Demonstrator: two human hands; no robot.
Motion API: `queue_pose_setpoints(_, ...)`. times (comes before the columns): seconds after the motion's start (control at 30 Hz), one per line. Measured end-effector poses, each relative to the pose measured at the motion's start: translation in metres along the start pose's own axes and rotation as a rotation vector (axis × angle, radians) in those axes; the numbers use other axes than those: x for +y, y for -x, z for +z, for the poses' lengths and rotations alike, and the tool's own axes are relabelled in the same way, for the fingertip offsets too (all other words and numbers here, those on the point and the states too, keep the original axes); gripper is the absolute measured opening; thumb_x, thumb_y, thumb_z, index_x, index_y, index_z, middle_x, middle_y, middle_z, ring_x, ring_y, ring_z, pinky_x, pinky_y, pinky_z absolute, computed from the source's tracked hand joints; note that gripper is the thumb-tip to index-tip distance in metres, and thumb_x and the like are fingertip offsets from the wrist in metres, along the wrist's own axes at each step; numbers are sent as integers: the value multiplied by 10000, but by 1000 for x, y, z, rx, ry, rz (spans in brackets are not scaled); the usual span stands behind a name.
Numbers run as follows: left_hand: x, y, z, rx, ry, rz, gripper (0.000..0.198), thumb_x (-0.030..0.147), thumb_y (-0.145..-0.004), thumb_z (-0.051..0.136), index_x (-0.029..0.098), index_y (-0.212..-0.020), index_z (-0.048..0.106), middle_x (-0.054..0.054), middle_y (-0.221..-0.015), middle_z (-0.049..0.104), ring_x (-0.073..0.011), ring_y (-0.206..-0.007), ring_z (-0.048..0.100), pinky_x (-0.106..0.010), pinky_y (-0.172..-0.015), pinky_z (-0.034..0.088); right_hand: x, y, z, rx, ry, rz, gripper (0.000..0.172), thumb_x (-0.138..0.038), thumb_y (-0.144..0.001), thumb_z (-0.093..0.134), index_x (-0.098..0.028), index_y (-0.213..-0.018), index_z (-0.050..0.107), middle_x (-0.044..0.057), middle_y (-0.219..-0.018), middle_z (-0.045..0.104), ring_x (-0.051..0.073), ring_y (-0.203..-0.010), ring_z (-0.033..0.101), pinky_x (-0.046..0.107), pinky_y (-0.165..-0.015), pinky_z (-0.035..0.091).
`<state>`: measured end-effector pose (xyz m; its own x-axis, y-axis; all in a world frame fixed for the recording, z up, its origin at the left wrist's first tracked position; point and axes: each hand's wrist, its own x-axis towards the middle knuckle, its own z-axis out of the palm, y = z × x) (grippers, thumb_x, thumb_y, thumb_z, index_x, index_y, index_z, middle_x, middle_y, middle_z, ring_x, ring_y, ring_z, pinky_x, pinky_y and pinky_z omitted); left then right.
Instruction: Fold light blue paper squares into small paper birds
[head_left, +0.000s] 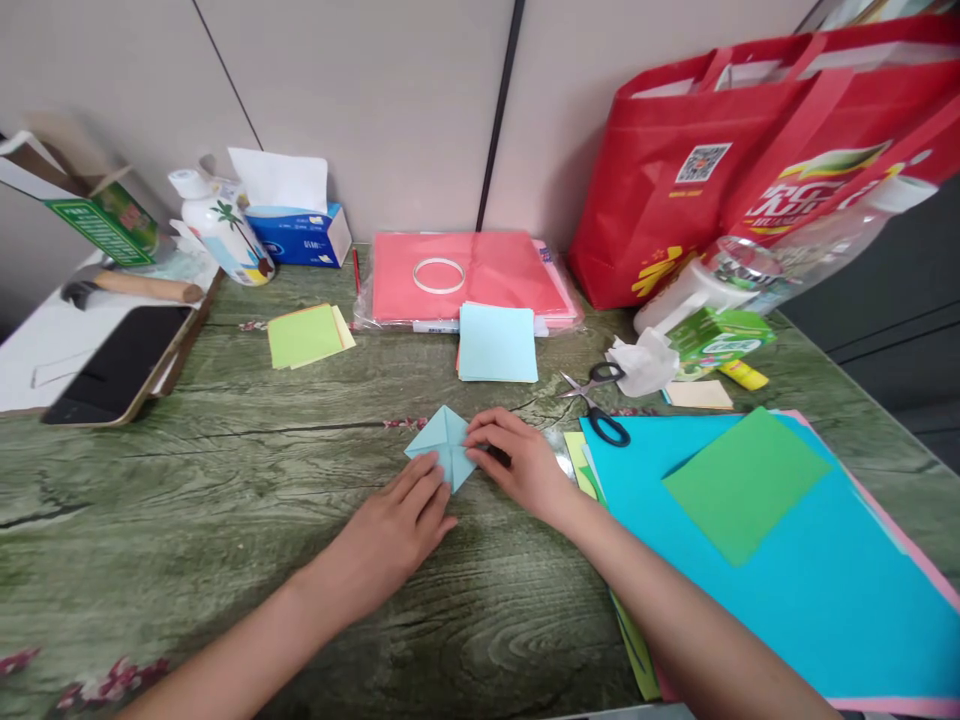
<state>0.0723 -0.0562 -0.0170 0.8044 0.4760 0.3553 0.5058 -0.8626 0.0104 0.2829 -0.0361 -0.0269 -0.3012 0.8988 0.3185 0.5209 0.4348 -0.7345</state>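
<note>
Lying near the middle of the wood-grain tabletop (225, 540), the folded light blue paper (444, 438) sat as a small diamond, one corner aimed away from me, creases crossing at its centre. I had the left hand (415, 502) flat over its near left edge, fingers stretched out and pressing rather than gripping. The right hand (523, 462) was at the right corner, fingers bent and thumb tucked close — from my end I could not tell whether they pinched the paper or only touched it.

Just beyond lay a stack of light blue sheets (499, 345), overlapping the plastic-wrapped red paper (510, 268) with a white ring (439, 291) on top. Yellow-green sheets (304, 338) rested to the left. On my right, the scissors (587, 391) lay spread — one handle loop over the corner of a large blue sheet (675, 590), which also bore a green square (746, 487). Farther out I saw a phone (120, 368), a hammer (146, 286), a blue tissue box (300, 238) and a red bag (656, 190).
</note>
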Motion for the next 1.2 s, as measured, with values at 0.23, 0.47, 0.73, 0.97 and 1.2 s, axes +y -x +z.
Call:
queue_pose_setpoints(0.23,0,0,1,-42,41,-37,279,265,-933,430,122,-1125,574,-129,-1081,640,-294,-1186,530,-409,-890,536,0,0,0,-1,-8,14,91,-179,-866,543,-195,-889,630,69,-957,598,181,-899,594,334,-774,500)
queue_pose_setpoints(0.47,0,-1,1,-58,55,-40,246,249,-913,474,129,-1089,597,-137,-1081,622,-301,-1179,531,-434,-906,519,-5,-2,2,25,27,61,97,-137,-847,540,-191,-838,620,64,-927,598,180,-872,598,330,-764,498)
queue_pose_setpoints(0.73,0,-3,-1,-79,5,6,273,252,-921,454,120,-1077,634,-104,-1218,618,-297,-1154,543,-421,-902,520,-7,-3,7,23,138,94,138,-129,-852,498,-187,-774,596,78,-920,595,196,-861,585,348,-765,491)
queue_pose_setpoints(0.97,0,-2,-1,-90,-49,32,298,255,-923,451,100,-1087,646,-97,-1241,614,-308,-1163,535,-420,-920,499,-11,-5,10,29,185,134,118,-117,-833,505,-178,-767,582,93,-935,598,213,-864,579,377,-778,493)
queue_pose_setpoints(1.2,2,-3,-4,-88,-97,87,332,234,-925,437,54,-1131,626,-136,-1251,601,-337,-1170,528,-432,-923,485,-12,-6,12,27,217,159,115,-112,-825,501,-169,-776,588,108,-952,596,230,-887,578,399,-798,491)
